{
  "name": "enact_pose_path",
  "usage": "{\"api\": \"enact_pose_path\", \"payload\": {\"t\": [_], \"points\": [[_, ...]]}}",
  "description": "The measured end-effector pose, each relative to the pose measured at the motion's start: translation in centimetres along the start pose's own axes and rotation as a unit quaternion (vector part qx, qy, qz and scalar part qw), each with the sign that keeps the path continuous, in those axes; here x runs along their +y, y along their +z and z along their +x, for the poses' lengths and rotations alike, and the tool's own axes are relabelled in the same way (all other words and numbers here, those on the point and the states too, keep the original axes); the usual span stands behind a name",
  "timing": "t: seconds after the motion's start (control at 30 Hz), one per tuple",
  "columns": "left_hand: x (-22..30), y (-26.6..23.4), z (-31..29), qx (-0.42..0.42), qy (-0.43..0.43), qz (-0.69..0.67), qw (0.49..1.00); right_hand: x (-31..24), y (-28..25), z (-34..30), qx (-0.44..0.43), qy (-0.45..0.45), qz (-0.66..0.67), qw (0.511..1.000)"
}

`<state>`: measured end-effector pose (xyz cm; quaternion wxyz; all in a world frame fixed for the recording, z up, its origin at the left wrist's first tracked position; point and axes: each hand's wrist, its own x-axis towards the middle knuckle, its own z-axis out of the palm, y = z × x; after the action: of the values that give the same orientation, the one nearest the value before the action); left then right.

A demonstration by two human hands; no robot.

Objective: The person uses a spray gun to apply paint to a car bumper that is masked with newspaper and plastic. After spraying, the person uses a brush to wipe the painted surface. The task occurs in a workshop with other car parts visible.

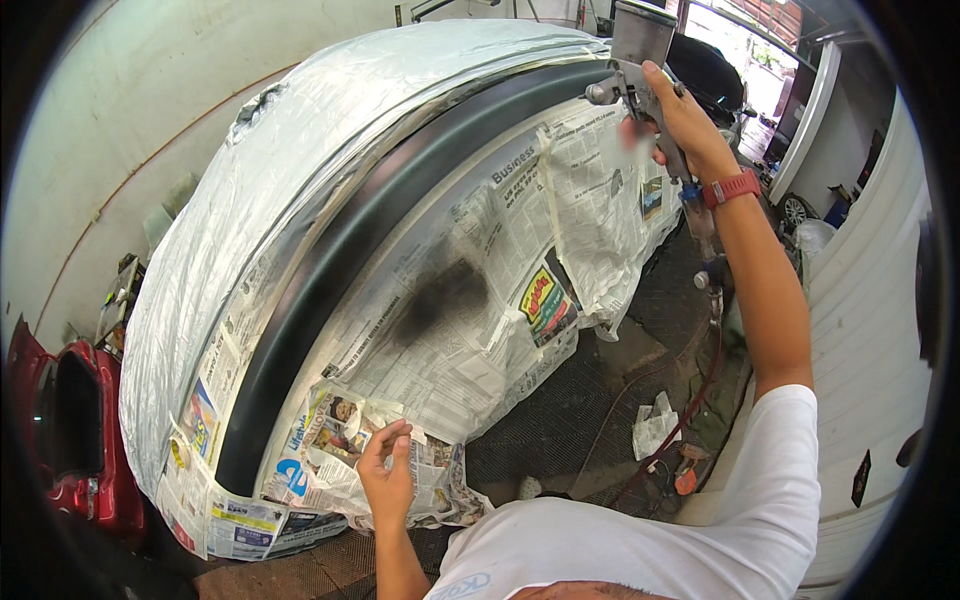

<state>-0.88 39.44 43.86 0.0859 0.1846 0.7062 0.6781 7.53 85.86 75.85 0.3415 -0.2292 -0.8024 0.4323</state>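
Note:
My right hand (690, 125) is wrapped round the handle of a spray gun (668, 145), raised at the far end of the dark curved strip. A grey metal cup (643, 38) tops the gun. The glossy black strip (330, 275) runs along a car body, bordered by masking. Newspaper sheets (540, 215) cover the side below it; a dark overspray patch (445, 298) marks them. Whitish plastic sheeting (205, 270) drapes the upper body. My left hand (387, 475) holds nothing, its fingers loosely bent and thumb apart, over the newspaper at the near end.
A red hose (712, 375) trails from the gun down to the dark matted floor (545, 445). Crumpled paper (656, 427) lies there. At the left stands a red car part (95, 440). A whitish panelled wall (860, 320) bounds the right, and a dark vehicle (700, 80) stands beyond.

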Motion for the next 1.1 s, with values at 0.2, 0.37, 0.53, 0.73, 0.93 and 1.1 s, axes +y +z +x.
{"api": "enact_pose_path", "payload": {"t": [0.2, 0.37, 0.53, 0.73, 0.93, 1.1], "points": [[0.1, -0.4, -0.8, 0.005, -0.003, 0.01, 1.0, 2.3, -1.9, 2.3, 0.065, 0.028, -0.013, 0.997], [-0.3, -0.6, -1.2, 0.006, -0.001, -0.002, 1.0, 2.7, -1.3, 0.4, 0.085, 0.015, -0.017, 0.996], [0.5, -0.2, -1.2, -0.004, -0.002, 0.013, 1.0, 2.4, 0.8, -3.1, 0.035, 0.016, 0.04, 0.998], [0.8, 0.0, -1.2, -0.01, 0.002, 0.01, 1.0, 1.0, 2.8, -6.6, -0.055, 0.006, 0.111, 0.992], [0.8, -0.2, -1.7, -0.018, 0.006, 0.007, 1.0, 3.7, 0.4, -2.9, 0.023, 0.025, 0.07, 0.997], [0.5, -0.8, -2.2, -0.007, 0.009, 0.018, 1.0, 4.1, 0.6, -2.0, 0.085, 0.025, 0.052, 0.995]]}}
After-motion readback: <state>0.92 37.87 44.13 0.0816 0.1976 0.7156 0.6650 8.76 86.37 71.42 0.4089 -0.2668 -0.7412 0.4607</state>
